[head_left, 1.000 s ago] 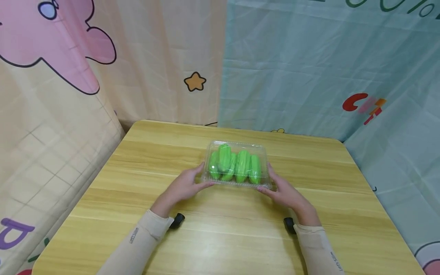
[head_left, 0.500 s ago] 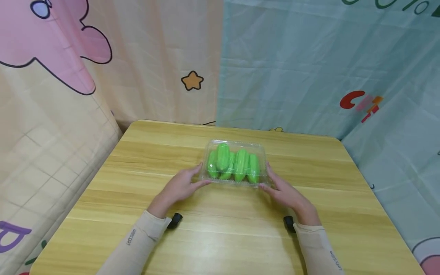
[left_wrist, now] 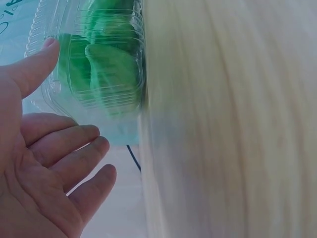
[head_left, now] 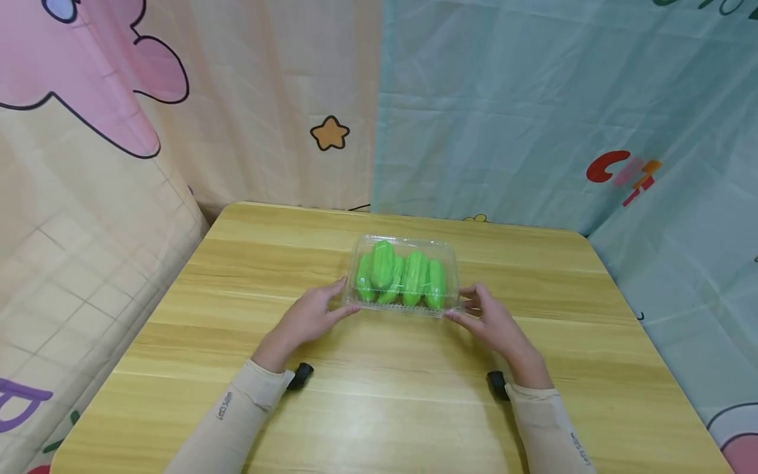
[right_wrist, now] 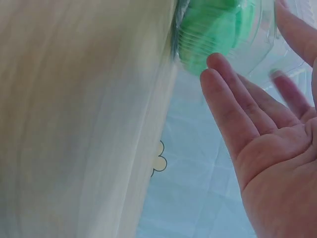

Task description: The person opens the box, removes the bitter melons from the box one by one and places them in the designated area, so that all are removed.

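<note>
**Both hands flank a clear box of green pieces**

Head view: a clear plastic box (head_left: 405, 276) of green pieces (head_left: 400, 283) sits mid-tabletop (head_left: 237, 388). The left hand (head_left: 308, 318) and right hand (head_left: 496, 324) touch its near corners with straight fingers.

Left wrist view: thumb on the box (left_wrist: 94, 64), fingers (left_wrist: 74, 148) loose, gripping nothing.

Right wrist view: fingers (right_wrist: 233, 106) extended beside the box (right_wrist: 233, 29), released.

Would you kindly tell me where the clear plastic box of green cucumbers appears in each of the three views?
Head: the clear plastic box sits at table centre, between both hands.
Left wrist: top left, beside the left hand's thumb.
Right wrist: top right, beyond the right hand's fingertips.
Shared landmark: the light wooden table, under the box in every view.
</note>
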Available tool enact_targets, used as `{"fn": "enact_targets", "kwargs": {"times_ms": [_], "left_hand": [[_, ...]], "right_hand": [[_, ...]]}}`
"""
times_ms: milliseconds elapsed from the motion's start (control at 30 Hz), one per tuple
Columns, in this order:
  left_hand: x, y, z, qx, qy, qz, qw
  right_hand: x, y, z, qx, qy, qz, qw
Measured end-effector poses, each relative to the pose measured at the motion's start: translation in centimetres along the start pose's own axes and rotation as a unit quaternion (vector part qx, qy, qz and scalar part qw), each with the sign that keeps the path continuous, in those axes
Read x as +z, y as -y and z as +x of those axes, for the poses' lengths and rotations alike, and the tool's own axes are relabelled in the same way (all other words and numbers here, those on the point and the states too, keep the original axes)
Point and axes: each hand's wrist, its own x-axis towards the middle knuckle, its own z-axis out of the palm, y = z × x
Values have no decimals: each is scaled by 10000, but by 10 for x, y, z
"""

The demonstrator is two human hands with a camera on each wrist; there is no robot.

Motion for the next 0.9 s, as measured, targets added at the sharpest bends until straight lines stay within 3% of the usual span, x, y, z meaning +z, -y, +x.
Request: {"fn": "enact_targets", "kwargs": {"times_ms": [300, 533, 767, 900], "left_hand": [[0, 0, -2, 79, -51, 27, 10000], [2, 1, -1, 186, -120, 37, 9997], [7, -5, 0, -530, -441, -802, 9944], [10, -8, 0, -713, -769, -1189, 9873]], "right_hand": [[3, 1, -3, -497, -435, -258, 9975], [6, -3, -3, -1364, -436, -855, 9860], [7, -2, -1, -1799, -431, -1388, 9729], [8, -1, 0, -2029, -466, -1473, 9669]]}}
